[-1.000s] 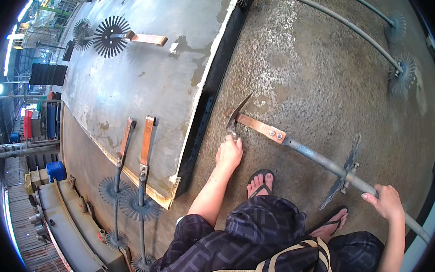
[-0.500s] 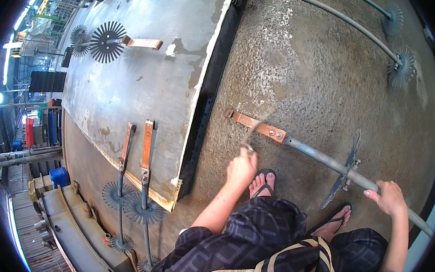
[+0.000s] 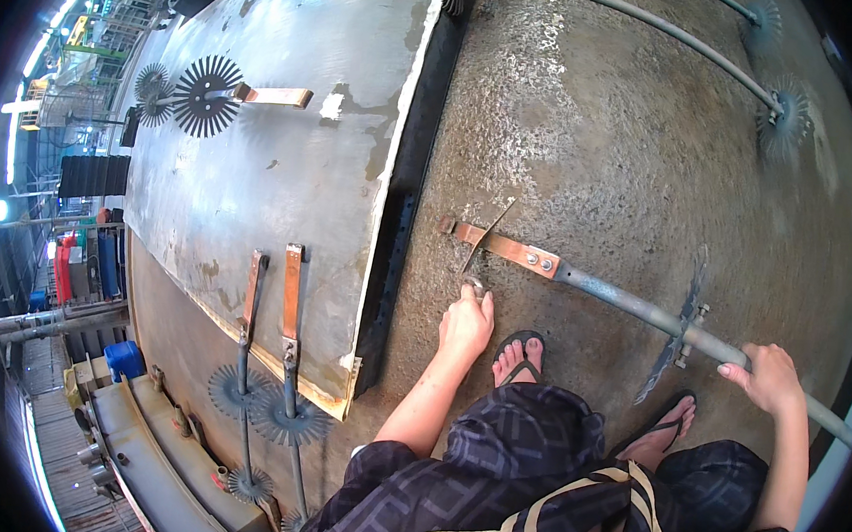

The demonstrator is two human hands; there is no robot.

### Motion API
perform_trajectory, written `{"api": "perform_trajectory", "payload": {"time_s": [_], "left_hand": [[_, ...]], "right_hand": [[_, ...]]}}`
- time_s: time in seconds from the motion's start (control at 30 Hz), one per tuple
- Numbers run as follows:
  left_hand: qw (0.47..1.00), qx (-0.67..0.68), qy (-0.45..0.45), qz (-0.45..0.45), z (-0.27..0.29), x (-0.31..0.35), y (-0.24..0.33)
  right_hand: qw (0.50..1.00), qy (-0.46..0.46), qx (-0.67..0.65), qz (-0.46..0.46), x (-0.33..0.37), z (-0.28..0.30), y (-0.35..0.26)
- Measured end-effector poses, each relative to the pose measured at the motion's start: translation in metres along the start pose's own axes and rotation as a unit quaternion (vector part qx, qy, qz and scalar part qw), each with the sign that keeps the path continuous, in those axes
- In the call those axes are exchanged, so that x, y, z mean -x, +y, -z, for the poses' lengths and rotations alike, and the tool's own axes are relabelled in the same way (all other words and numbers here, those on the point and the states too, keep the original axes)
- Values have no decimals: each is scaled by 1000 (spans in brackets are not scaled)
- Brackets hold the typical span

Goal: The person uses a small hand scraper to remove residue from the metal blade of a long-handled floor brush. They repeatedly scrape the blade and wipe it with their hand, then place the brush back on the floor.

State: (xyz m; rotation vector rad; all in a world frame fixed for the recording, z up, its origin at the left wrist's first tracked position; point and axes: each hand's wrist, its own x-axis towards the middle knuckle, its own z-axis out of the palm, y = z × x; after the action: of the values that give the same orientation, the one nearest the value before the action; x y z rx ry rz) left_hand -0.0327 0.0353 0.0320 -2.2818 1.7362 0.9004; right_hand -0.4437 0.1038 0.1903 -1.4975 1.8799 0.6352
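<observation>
My left hand (image 3: 466,322) is closed round the handle end of a thin-bladed hand tool (image 3: 489,235). The blade, seen nearly edge-on, lies across a flat copper bar (image 3: 519,254) with a hooked far end. Two bolts fix that bar to a grey metal pipe (image 3: 614,299), which carries a toothed metal disc (image 3: 678,332) with a bolted clamp. On the pipe's near right end, beyond the disc, my right hand (image 3: 770,377) is wrapped. Most of the tool's handle is hidden by my left fingers.
To the left stands a metal-topped platform (image 3: 256,173) with a dark side edge. Similar rods with copper hooks (image 3: 292,297) and toothed discs (image 3: 290,414) lean on it. More pipes (image 3: 645,31) lie ahead on the stained concrete floor (image 3: 589,159). A tank (image 3: 157,435) sits at lower left.
My left hand has shifted slightly left and nearer, and the tool blade now crosses the copper bar closer to its hooked end. My right hand stays on the pipe.
</observation>
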Motion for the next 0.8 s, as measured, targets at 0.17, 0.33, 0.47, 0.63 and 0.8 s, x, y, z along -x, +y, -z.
{"api": "perform_trajectory", "payload": {"time_s": [0.17, 0.33, 0.47, 0.63, 0.8], "left_hand": [[996, -35, 73, 24, -4, -37, -23], [998, -51, 35, 0, -18, -4, -4], [991, -73, 113, 14, -17, -42, -28], [994, -79, 69, 3, -21, -22, -21], [993, -76, 89, 0, -17, -26, -20]], "right_hand": [[1000, -22, -18, 3, 4, 8, -7], [999, -34, 3, -4, 9, 9, -10], [999, -37, -7, 1, 10, 15, -13], [999, -44, -8, -13, 15, 21, -18], [1000, -19, 13, -7, 15, 17, -17]]}}
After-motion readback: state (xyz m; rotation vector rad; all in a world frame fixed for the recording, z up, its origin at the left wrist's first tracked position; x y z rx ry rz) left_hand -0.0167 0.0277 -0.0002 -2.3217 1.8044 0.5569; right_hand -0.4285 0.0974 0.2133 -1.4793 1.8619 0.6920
